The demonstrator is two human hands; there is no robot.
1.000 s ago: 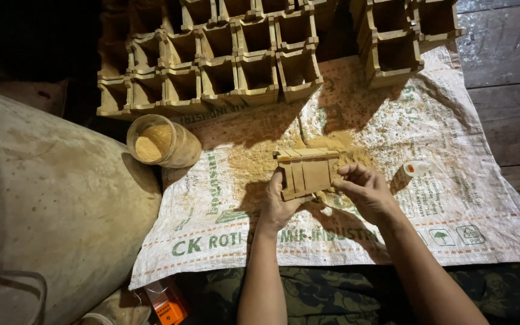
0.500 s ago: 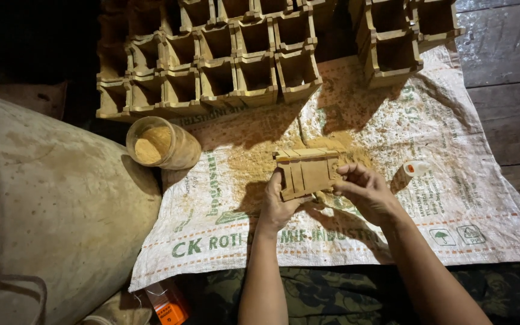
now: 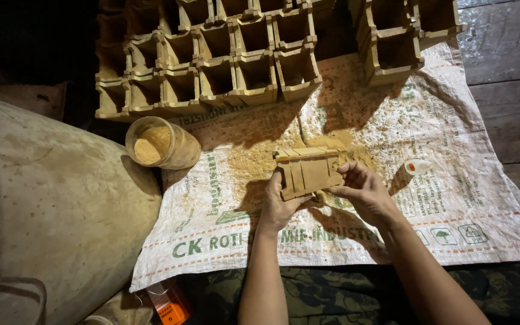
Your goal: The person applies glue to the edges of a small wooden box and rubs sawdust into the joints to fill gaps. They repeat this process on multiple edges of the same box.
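- Small wooden box (image 3: 309,173): slatted, sawdust-coloured, held over the middle of the woven sack (image 3: 482,204), above a sawdust pile (image 3: 254,162).
- Left hand (image 3: 279,204): grip closed on the box's lower left corner, from beneath.
- Right hand (image 3: 365,189): fingers pinch the box's right edge.
- Risk, as judged: uneven pressure could shift a slat; a slip would drop the box into the sawdust.
- Glue bottle (image 3: 416,167): near the sack's right edge.
- Jar of sawdust (image 3: 160,144): at the sack's left edge.
- Finished boxes (image 3: 236,60): rows along the far edge.
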